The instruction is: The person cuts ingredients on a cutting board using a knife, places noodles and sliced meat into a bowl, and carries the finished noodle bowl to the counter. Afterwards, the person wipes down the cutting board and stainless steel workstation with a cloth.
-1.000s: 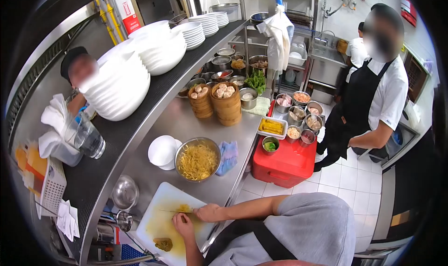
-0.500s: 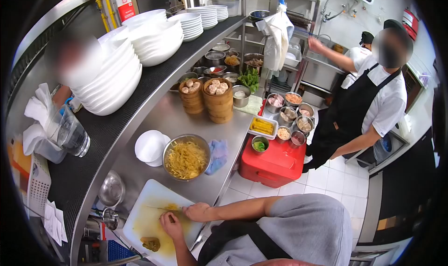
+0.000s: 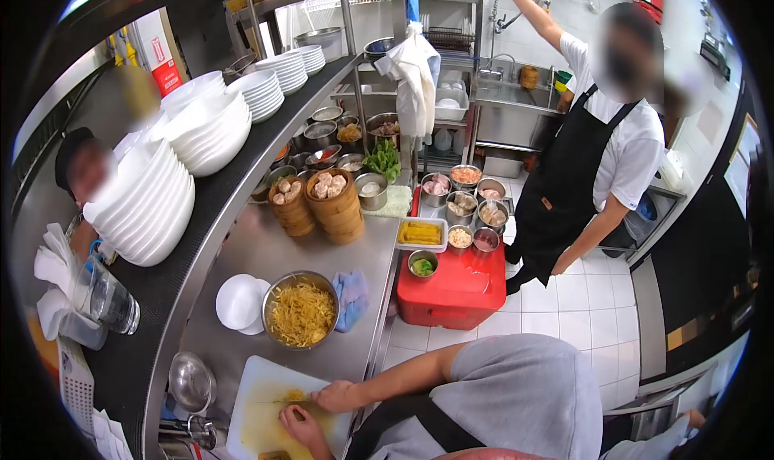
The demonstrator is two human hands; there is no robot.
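A knife (image 3: 278, 402) lies across the white cutting board (image 3: 251, 383), its handle in my right hand (image 3: 334, 396). Small yellow shreds (image 3: 296, 395) are beside the blade. Just below the blade, my left hand (image 3: 303, 428) has its fingers curled over a yellow-brown piece of food, mostly covered by them. Another brownish lump (image 3: 274, 455) shows at the bottom edge of the view. Beyond the board stands a metal bowl of yellow shredded food (image 3: 301, 311), between white bowls (image 3: 239, 302) and a blue-purple cloth (image 3: 350, 300).
Bamboo steamers (image 3: 334, 210) stand farther back on the steel counter (image 3: 234, 262). Left, a shelf (image 3: 189, 270) carries stacked white bowls (image 3: 145, 206). A red cooler (image 3: 451, 295) with metal containers is right of the counter. One person (image 3: 592, 149) stands beyond it; another is behind the shelf.
The camera view has shifted. The person in the black apron has raised one arm high toward the wall. My hands stay close together at the knife and food.
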